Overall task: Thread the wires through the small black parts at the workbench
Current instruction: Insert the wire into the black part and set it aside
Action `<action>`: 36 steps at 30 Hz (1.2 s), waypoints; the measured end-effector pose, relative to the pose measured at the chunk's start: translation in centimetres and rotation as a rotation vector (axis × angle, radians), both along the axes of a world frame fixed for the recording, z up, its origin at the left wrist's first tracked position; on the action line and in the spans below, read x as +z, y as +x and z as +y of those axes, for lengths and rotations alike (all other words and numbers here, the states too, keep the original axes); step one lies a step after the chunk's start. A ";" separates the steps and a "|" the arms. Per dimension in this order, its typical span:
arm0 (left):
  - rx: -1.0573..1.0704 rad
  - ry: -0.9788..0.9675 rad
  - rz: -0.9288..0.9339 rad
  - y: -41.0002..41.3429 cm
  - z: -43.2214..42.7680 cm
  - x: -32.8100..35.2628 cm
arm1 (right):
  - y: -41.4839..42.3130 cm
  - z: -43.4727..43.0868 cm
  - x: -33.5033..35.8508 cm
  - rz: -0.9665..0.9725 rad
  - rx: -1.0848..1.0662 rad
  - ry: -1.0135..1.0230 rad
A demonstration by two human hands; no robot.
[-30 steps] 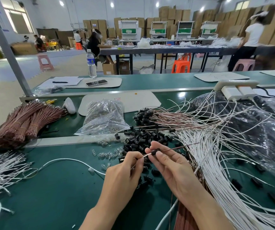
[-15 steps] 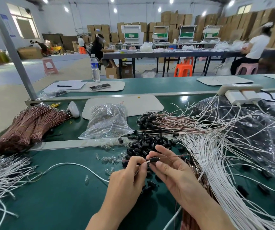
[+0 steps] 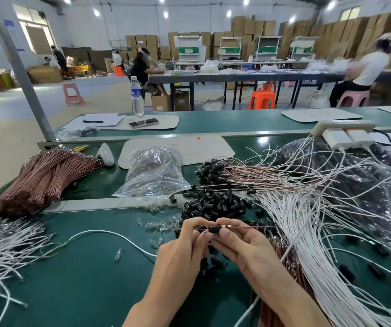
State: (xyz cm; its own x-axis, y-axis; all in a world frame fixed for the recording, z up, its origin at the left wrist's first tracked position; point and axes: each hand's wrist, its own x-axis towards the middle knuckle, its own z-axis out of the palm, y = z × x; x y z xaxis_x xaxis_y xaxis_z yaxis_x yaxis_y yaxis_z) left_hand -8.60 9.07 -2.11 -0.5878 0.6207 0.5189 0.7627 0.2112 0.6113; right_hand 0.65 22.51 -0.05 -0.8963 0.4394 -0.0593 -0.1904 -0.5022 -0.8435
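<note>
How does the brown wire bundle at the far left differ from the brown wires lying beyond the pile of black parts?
The left bundle is bound tight into sheaves by bands; the far wires lie loose and fanned out. The left bundle shows no black pieces on it; the far wires carry black parts clustered at their left ends. Both are thin, copper-brown wires resting on the green bench.

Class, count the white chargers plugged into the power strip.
2. The left charger and the right charger sit side by side in the power strip. None appears hidden.
</note>
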 end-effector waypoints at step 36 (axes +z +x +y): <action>0.502 0.179 0.039 -3.8 -3.6 1.7 | 5.0 6.4 1.9 0.226 -0.608 -0.285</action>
State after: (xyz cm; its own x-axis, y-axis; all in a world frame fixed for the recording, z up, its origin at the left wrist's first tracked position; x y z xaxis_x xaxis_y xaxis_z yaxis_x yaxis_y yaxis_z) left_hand -12.44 5.52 -0.37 -0.7677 0.1674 0.6186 0.6176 0.4510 0.6443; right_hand 5.69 28.96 1.82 -0.5007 0.8612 -0.0880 -0.6621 -0.4465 -0.6019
